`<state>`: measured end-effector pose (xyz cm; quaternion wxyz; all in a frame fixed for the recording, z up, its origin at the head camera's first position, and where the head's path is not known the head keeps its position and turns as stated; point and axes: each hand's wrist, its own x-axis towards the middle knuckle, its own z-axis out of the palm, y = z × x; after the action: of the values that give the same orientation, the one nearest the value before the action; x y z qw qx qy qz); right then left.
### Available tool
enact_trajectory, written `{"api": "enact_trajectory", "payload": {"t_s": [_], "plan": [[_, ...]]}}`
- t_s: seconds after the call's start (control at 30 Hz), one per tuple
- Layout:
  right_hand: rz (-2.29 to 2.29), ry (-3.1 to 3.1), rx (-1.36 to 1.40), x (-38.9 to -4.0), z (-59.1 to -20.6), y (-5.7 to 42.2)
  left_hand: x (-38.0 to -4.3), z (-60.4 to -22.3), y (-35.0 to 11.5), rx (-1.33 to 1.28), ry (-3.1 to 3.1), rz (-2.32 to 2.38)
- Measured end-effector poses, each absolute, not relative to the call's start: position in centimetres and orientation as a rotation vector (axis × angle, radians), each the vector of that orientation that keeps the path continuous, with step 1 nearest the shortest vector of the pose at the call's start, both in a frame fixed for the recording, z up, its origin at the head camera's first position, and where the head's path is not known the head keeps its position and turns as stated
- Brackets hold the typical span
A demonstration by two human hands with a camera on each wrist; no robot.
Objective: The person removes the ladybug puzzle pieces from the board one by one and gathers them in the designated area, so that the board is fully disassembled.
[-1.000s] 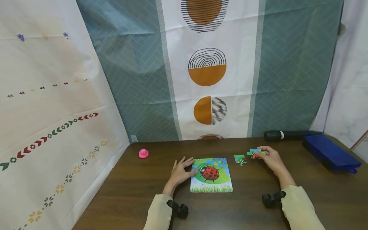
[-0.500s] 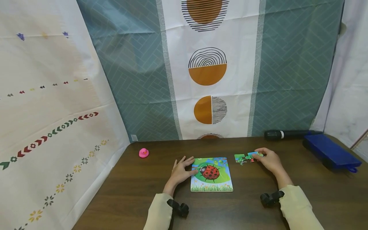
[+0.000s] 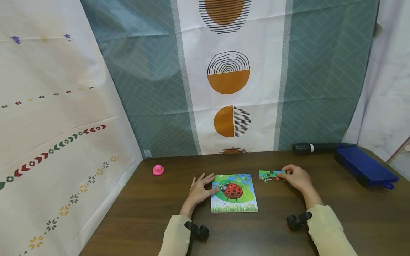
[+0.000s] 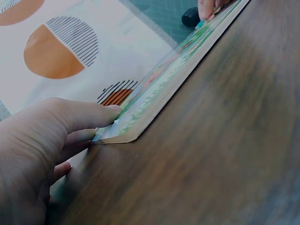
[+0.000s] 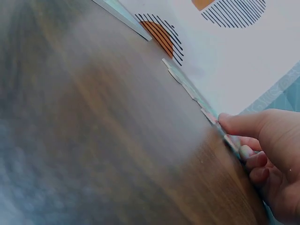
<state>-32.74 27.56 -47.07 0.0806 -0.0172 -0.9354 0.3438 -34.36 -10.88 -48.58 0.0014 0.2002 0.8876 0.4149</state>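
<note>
Nearer to the loose piece (image 3: pixel 264 174) than one second ago is now the held piece (image 3: pixel 276 173), because the right hand (image 3: pixel 298 177) has carried it leftward and a little down. Earlier it sat somewhat higher; now the two stand about in one row and seem to meet. The left hand (image 3: pixel 198 193) keeps its place on the board (image 3: pixel 234 207), and the board has not moved on the bench (image 3: pixel 243 234).

The right hand pinches its piece at the right end. The left hand grips nothing firmly, as I see it: its fingers are spread and fairly straight, with the thumb resting on top of the board, near the left edge.

What could go wrong, I judge, is first at the joint. I cannot tell if the tab sits in its notch or lies over it; if it lies over, pressing down could bend the thin tab. If the right hand pushes sideways, the loose piece may slide or turn, since no finger holds it. A hard push leftward could also bring it against the board, which is near.

Farther out, the duck (image 3: pixel 158 170) and the blue box (image 3: pixel 366 167) are well apart from this work and, I think, are not a risk.
</note>
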Motion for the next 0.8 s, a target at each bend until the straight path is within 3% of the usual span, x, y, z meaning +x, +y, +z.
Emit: {"api": "enact_trajectory", "payload": {"t_s": [0.8], "plan": [[0.995, -2.794, -0.049, -33.02, -47.31, 27.46, -34.37, -48.56, -11.02, 0.649, 2.802, 1.288]]}}
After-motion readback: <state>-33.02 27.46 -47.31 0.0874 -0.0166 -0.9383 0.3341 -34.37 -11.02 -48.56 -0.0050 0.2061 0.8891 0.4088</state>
